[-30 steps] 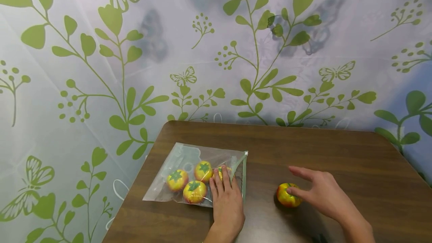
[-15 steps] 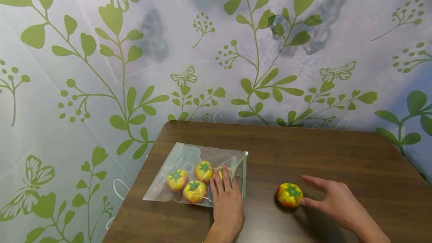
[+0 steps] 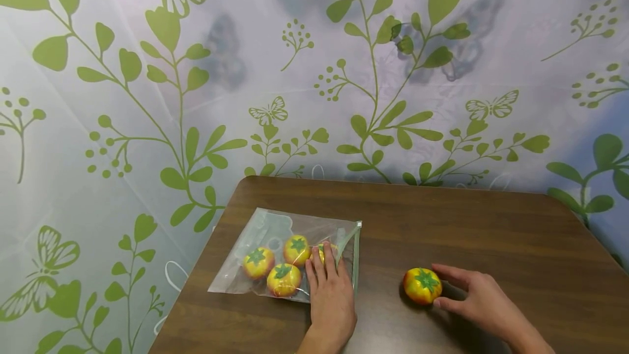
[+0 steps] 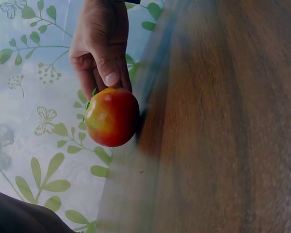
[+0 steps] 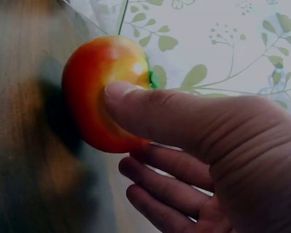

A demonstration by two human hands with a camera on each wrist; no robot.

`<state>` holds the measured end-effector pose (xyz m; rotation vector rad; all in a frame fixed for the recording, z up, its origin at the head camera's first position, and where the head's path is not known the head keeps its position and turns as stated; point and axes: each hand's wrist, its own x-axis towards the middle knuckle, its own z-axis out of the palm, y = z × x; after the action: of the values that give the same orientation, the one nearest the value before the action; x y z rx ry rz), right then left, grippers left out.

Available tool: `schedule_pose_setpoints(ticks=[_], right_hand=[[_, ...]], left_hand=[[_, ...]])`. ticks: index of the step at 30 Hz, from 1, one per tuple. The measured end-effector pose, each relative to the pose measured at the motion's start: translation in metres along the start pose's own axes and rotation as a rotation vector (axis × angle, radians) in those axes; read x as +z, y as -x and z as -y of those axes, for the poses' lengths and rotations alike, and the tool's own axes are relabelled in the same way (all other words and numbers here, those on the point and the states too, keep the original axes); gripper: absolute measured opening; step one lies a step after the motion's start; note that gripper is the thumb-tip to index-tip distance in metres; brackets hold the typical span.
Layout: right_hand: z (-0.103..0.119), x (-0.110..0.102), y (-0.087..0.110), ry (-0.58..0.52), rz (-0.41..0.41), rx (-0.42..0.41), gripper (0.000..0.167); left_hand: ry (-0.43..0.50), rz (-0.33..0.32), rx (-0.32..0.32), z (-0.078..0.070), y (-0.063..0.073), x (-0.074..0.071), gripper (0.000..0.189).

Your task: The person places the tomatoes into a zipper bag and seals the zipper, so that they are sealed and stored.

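A yellow-red tomato (image 3: 421, 287) with a green star-shaped calyx sits on the table, right of the bag. My right hand (image 3: 484, 302) is at its right side, index finger and thumb spread with their tips at its edge. In the right wrist view the thumb (image 5: 150, 109) overlaps the tomato (image 5: 85, 97), other fingers hanging loosely below. The left wrist view also shows this tomato (image 4: 111, 121) at the right hand's fingertips. My left hand (image 3: 330, 299) rests flat on a clear zip bag (image 3: 255, 220) holding several similar tomatoes (image 3: 283, 280), partly covering one.
The brown wooden table (image 3: 442, 217) has a rounded far edge. Behind it hangs a pale curtain (image 3: 275, 64) printed with green leaves and butterflies. The bag's slider zipper (image 3: 356, 255) runs along its right side, facing the loose tomato.
My right hand drew back to the right from over the loose tomato, then came back left to its edge. The tomato, the bag and my left hand have stayed put.
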<state>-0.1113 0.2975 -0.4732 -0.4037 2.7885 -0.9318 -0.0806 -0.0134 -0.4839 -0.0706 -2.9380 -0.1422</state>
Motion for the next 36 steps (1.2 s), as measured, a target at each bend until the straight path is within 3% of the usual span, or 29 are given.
schedule_pose_setpoints(ticks=[9, 23, 30, 36], right_hand=[[0.003, 0.006, 0.000, -0.033, -0.005, -0.001, 0.071], [0.024, -0.006, -0.002, 0.081, -0.060, -0.071, 0.069], [0.043, -0.001, -0.016, 0.047, -0.084, -0.142, 0.063], [0.057, 0.008, -0.033, -0.025, -0.057, -0.145, 0.063]], left_hand=[[-0.001, 0.006, -0.001, 0.000, 0.000, -0.001, 0.079], [-0.013, 0.015, -0.004, 0.000, 0.000, -0.001, 0.076], [-0.013, 0.016, -0.007, 0.000, 0.000, -0.002, 0.075], [-0.003, 0.030, -0.015, -0.001, 0.001, -0.003, 0.075]])
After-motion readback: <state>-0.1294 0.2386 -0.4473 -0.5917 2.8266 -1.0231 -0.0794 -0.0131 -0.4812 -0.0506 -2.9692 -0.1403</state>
